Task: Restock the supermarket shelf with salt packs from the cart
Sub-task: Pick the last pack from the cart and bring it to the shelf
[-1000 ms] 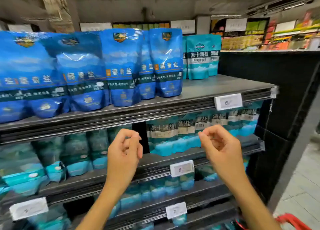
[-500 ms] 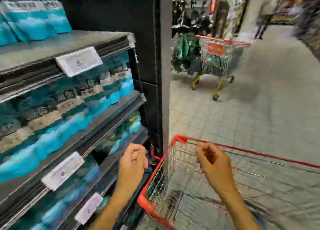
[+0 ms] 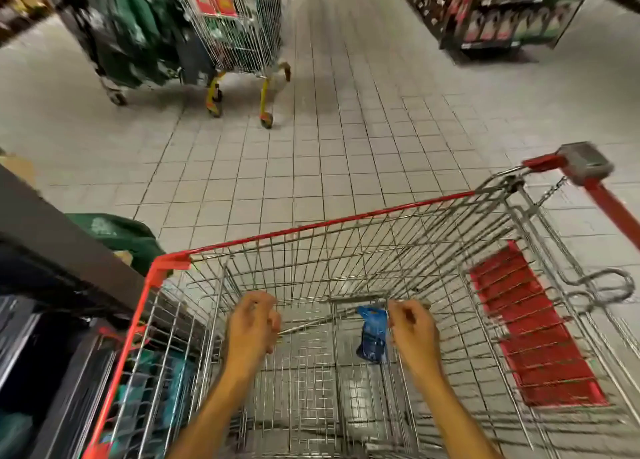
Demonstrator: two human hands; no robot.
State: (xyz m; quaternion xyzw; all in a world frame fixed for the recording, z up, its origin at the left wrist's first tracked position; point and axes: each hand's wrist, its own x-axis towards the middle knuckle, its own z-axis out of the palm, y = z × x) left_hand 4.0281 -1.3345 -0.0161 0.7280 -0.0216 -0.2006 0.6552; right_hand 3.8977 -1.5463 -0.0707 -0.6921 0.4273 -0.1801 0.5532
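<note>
Both hands reach down into the cart (image 3: 332,223), a wire basket with a red rim. The left hand (image 3: 251,323) has its fingers loosely curled and holds nothing. The right hand (image 3: 412,332) is likewise half curled and empty, its fingertips bent inward. Just left of the right hand, between the two hands and lower down, one pack (image 3: 373,334) lies on the cart's wire floor: a blue, glossy pouch, slim and tapered as seen from above, with a darker band across its middle; its print is too blurred to read. It touches neither hand. To the left of the left hand, outside the cart wall, the shelf (image 3: 52,230) shows dark edges, with teal packs (image 3: 173,386) seen through the wires.
</note>
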